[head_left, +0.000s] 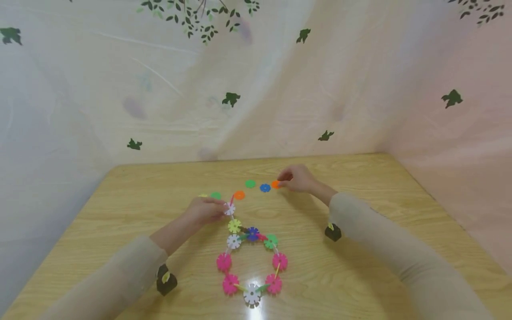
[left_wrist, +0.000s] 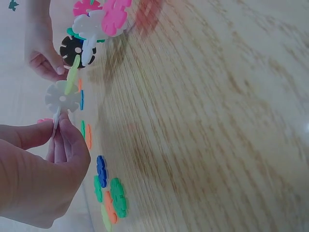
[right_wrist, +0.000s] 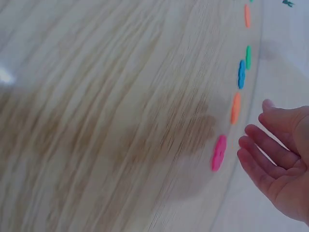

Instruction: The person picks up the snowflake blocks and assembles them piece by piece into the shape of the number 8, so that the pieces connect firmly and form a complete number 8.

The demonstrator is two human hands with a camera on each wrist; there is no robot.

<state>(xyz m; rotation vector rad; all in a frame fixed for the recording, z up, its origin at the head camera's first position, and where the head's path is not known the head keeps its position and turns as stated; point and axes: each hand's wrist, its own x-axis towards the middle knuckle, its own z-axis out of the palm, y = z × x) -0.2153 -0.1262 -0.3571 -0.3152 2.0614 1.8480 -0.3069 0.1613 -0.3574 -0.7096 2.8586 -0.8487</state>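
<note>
Slotted plastic flower discs are joined edge to edge into a ring with a short tail, lying nearest me on the table. At the tail's far end my left hand [head_left: 207,210] pinches a white disc [left_wrist: 56,121] between thumb and fingers; a pink disc is partly hidden behind those fingers. A yellow disc [head_left: 234,226] links the tail toward the ring, whose front holds a white disc [head_left: 252,294]. My right hand [head_left: 297,178] hovers with loosely bent fingers, holding nothing, near a loose orange disc [right_wrist: 235,108] and a pink disc [right_wrist: 218,153].
Loose discs lie flat toward the back of the wooden table [head_left: 340,266]: a blue disc [head_left: 265,188], a green disc [head_left: 250,183], an orange disc [head_left: 239,195] and several more at left. A patterned curtain [head_left: 260,124] rises behind the table and along its sides.
</note>
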